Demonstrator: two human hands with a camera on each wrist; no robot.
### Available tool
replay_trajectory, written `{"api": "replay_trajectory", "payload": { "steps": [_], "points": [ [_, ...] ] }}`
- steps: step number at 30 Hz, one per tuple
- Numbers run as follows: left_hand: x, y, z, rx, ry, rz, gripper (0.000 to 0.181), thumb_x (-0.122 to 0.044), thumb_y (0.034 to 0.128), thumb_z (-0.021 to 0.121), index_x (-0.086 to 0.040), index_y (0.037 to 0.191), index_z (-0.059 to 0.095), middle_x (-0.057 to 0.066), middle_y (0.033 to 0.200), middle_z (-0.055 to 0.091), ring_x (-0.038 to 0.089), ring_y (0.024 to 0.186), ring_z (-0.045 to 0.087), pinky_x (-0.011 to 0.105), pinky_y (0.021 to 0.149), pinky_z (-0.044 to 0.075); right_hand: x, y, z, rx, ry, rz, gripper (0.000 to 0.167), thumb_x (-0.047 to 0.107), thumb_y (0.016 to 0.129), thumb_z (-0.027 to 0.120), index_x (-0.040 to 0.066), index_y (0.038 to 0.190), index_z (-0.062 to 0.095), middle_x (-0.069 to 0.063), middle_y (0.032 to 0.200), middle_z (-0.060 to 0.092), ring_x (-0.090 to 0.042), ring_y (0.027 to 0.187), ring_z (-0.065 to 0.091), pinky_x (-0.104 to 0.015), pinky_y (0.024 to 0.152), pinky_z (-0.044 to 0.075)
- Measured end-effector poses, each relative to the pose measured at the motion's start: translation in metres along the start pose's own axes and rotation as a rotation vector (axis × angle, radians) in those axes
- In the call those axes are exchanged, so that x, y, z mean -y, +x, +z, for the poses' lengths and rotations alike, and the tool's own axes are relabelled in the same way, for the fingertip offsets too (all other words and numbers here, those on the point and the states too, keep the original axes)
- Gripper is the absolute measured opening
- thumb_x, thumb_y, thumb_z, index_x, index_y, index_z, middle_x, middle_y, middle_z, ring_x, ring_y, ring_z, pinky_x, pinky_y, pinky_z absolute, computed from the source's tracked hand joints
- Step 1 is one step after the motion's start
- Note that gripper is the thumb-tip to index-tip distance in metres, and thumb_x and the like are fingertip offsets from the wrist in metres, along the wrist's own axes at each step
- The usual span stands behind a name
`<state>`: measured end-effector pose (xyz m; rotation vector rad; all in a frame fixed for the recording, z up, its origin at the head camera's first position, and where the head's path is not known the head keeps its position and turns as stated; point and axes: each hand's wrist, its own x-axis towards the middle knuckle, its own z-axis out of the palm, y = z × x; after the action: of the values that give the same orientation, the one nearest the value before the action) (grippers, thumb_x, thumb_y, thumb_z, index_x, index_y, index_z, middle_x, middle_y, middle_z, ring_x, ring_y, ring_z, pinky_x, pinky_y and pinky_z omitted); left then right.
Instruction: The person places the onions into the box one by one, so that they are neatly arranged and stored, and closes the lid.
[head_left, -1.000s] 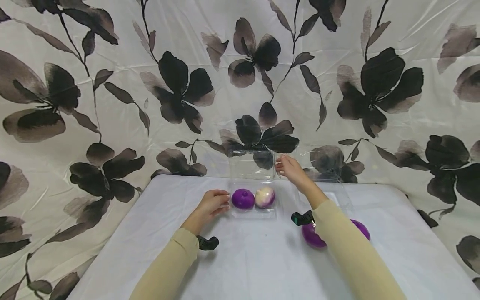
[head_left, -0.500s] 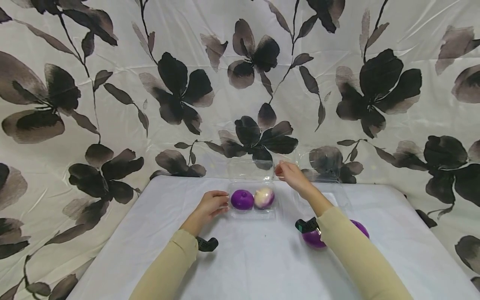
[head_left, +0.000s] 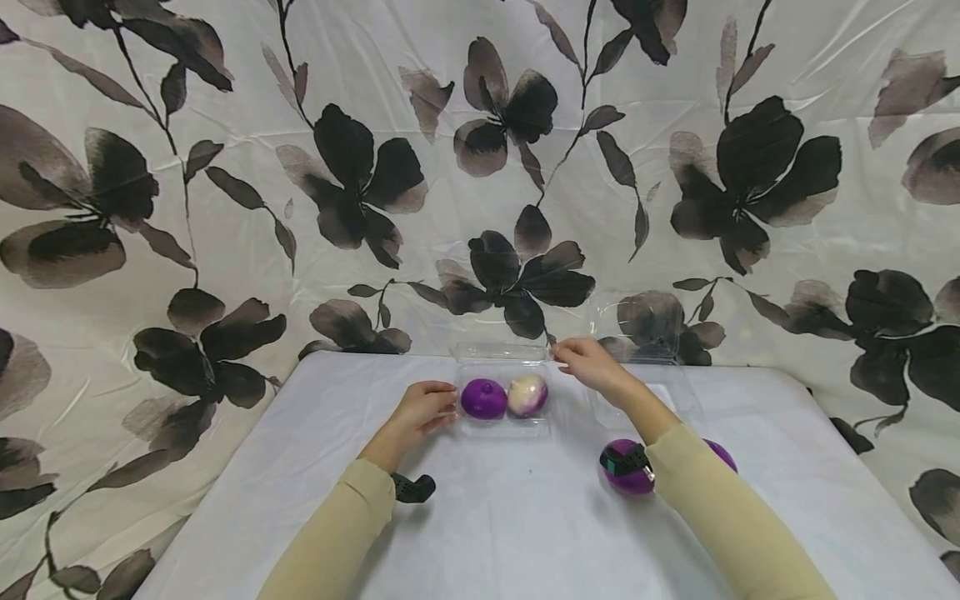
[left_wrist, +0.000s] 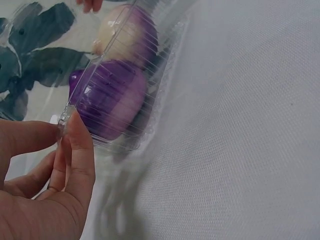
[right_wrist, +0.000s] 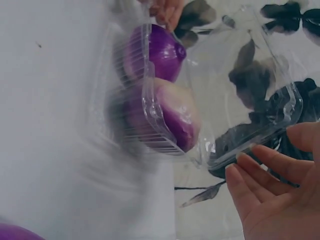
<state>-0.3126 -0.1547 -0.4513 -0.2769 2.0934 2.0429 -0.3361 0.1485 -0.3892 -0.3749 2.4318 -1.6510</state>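
A clear plastic clamshell box (head_left: 504, 430) stands on the table with a purple onion (head_left: 483, 399) on its left and a cream-and-purple onion (head_left: 528, 394) on its right. Its hinged lid (head_left: 501, 352) tilts up behind them. At the box's left end, my left hand (head_left: 420, 413) pinches the rim between thumb and fingers, plainest in the left wrist view. My right hand (head_left: 596, 367) is by the lid's right edge. In the right wrist view, its nearly straight fingers (right_wrist: 265, 175) touch the lid's side, the thumb standing apart from them.
A second clear clamshell box (head_left: 645, 400) stands to the right with its lid (head_left: 648, 329) raised. More purple onions (head_left: 628, 482) lie on the right, partly hidden behind the right sleeve (head_left: 720, 500). A flowered cloth (head_left: 495, 192) hangs behind the white table (head_left: 480, 533).
The lid of the left box has swung down from nearly upright toward the onions. My right hand has come lower along with it. My left hand has stayed at the rim.
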Motion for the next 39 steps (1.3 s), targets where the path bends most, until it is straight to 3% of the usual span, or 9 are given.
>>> {"api": "replay_trajectory", "payload": {
  "steps": [14,20,29,39],
  "points": [
    [0.003,0.002,-0.002,0.020,0.000,0.019,0.037,-0.002,0.0999,0.060,0.011,0.134,0.055,0.015,0.110,0.060,0.018,0.089,0.060,0.024,0.073,0.062,-0.004,-0.019,0.002,0.036,-0.093,-0.012,0.041,0.013,0.105,0.051,-0.011,0.138,0.053,-0.029,0.142,0.054,-0.047,0.129,0.054,-0.054,0.112,0.045],
    [0.003,0.002,-0.002,0.014,0.005,0.004,0.036,-0.003,0.1009,0.059,0.010,0.135,0.055,0.017,0.112,0.060,0.019,0.091,0.060,0.024,0.073,0.062,-0.013,-0.026,0.005,0.036,-0.128,0.025,0.046,0.017,0.106,0.054,-0.008,0.143,0.048,-0.027,0.145,0.051,-0.046,0.126,0.056,-0.055,0.107,0.049],
    [0.001,0.002,-0.003,0.010,0.000,-0.005,0.035,-0.004,0.1012,0.060,0.009,0.134,0.055,0.016,0.112,0.062,0.021,0.092,0.062,0.026,0.075,0.062,-0.025,-0.030,0.014,0.034,-0.191,0.051,0.050,0.016,0.104,0.056,-0.013,0.144,0.044,-0.030,0.137,0.054,-0.043,0.123,0.058,-0.050,0.102,0.054],
    [0.005,-0.004,-0.012,0.052,0.018,-0.028,0.039,-0.013,0.1091,0.047,0.010,0.141,0.049,0.022,0.120,0.060,0.023,0.098,0.065,0.034,0.087,0.063,-0.035,-0.031,0.021,0.060,-0.198,0.016,0.052,0.012,0.100,0.058,-0.018,0.140,0.044,-0.033,0.128,0.061,-0.041,0.114,0.064,-0.050,0.099,0.056]
  ]
}}
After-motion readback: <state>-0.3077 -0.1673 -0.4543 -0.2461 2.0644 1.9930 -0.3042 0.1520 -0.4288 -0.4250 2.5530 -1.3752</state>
